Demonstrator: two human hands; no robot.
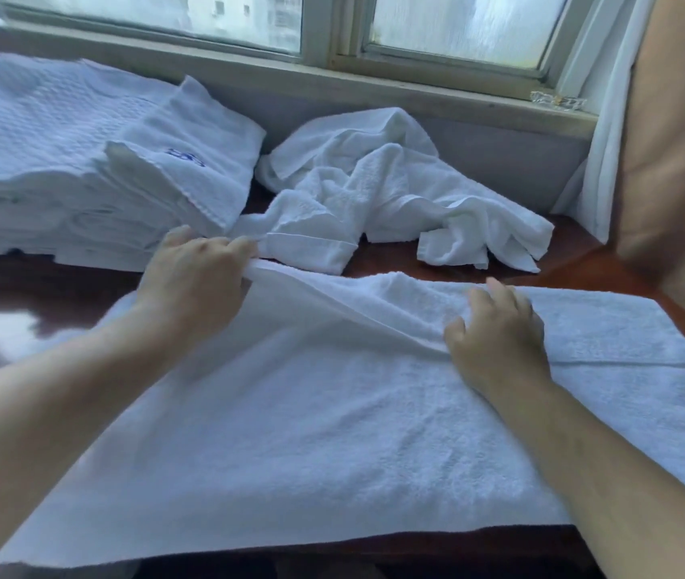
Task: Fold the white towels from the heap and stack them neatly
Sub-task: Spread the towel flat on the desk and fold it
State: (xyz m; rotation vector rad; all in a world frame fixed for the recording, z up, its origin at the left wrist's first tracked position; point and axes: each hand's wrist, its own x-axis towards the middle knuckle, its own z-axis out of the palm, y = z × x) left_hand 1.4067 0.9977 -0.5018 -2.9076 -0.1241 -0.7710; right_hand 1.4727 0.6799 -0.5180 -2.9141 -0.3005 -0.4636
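Observation:
A large white towel (pixel 311 432) lies spread across the dark wooden table (pixel 583 265), its near edge hanging over the front. My left hand (pixel 199 277) grips the towel's far left edge, fingers curled round the hem. My right hand (pixel 495 332) pinches the same raised edge further right, lifting a fold off the towel. Behind them sits a crumpled heap of white towels (pixel 395 190). At the far left stands a stack of folded white towels (pixel 82 181); the top one carries a blue mark.
A window sill (pixel 416 94) and window run along the back, right behind the heap. A white curtain (pixel 608 119) and a tan curtain (pixel 679 140) hang at the right. A small clear object (pixel 558 101) rests on the sill.

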